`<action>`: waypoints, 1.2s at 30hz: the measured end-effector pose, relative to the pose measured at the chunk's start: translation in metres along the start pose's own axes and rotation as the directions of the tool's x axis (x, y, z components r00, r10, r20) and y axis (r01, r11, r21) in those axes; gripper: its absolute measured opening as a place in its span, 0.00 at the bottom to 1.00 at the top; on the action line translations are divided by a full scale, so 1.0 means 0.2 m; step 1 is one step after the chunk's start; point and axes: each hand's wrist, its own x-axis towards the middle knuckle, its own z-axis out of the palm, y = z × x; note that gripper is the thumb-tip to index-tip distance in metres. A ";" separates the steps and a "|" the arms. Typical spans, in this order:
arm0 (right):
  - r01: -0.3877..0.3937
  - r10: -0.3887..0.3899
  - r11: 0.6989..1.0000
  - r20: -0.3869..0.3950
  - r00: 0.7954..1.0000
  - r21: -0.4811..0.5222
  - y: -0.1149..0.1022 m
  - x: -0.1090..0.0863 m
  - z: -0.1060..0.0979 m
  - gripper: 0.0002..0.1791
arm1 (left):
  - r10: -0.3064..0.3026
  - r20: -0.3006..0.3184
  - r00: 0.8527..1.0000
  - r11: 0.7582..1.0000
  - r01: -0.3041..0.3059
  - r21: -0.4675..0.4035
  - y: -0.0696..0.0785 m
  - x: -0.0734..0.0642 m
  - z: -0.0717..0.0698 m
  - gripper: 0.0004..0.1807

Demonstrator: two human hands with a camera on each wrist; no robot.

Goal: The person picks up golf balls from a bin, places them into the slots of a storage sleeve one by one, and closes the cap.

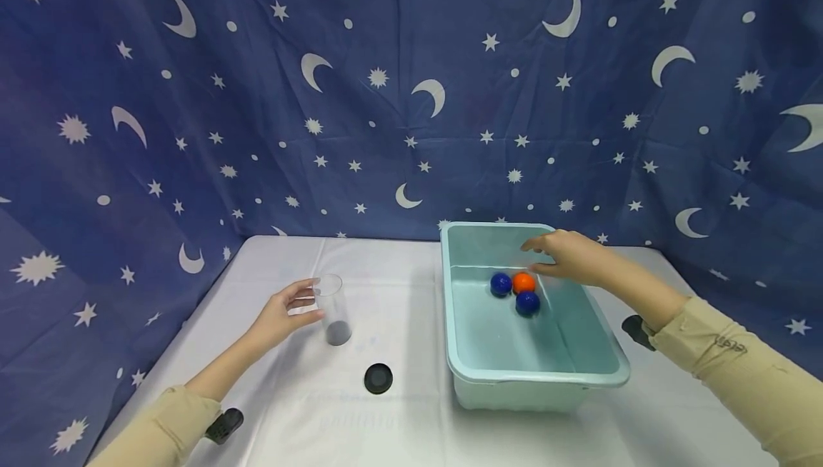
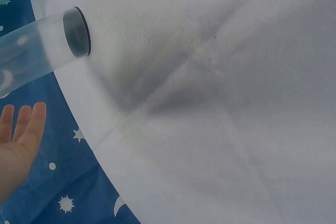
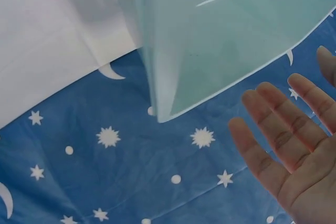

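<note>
A clear cylindrical container [image 1: 331,304] with a dark base stands upright on the white cloth at the left. My left hand [image 1: 291,314] is beside it with fingers and thumb spread towards its wall. In the left wrist view, a gap shows between the left fingers [image 2: 32,124] and the container [image 2: 47,40]. Over the right wall of a pale green basin [image 1: 536,375], my right hand [image 1: 566,258] hangs with nothing in it. Below it, two blue balls [image 1: 501,283] and an orange ball [image 1: 524,282] lie together on the basin floor. The right wrist view shows the right hand's fingers [image 3: 281,132] extended.
A round black lid-like disc [image 1: 378,378] lies on the white tablecloth [image 1: 308,410] between the container and the basin. Behind the table hangs a blue curtain [image 1: 360,117] with white moons and stars. Dark wrist devices [image 1: 225,425] show at both sleeves.
</note>
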 end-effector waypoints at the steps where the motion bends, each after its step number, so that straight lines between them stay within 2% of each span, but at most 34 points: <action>1: 0.000 0.000 1.000 0.004 1.000 -0.002 0.00 0.01 0.00 0.16 | -0.001 0.000 1.000 1.000 0.001 0.002 0.00 0.00 0.00 0.34; 7: -0.002 0.002 1.000 0.036 0.999 -0.001 -0.02 0.09 0.01 0.16 | -0.023 -0.005 1.000 1.000 0.023 -0.006 -0.01 0.01 0.02 0.34; 16: -0.004 0.003 1.000 0.059 0.998 0.012 -0.01 0.20 0.06 0.17 | -0.038 -0.054 0.998 0.999 0.037 -0.010 -0.02 0.02 0.04 0.34; 26: -0.038 0.035 0.999 0.117 0.993 0.016 0.00 0.27 0.12 0.18 | -0.061 -0.058 0.996 0.994 0.055 -0.097 -0.03 0.03 0.10 0.33; 36: -0.122 0.117 0.992 0.149 0.982 0.023 0.00 0.31 0.17 0.18 | -0.055 -0.090 0.994 0.994 0.046 -0.103 -0.03 0.05 0.12 0.30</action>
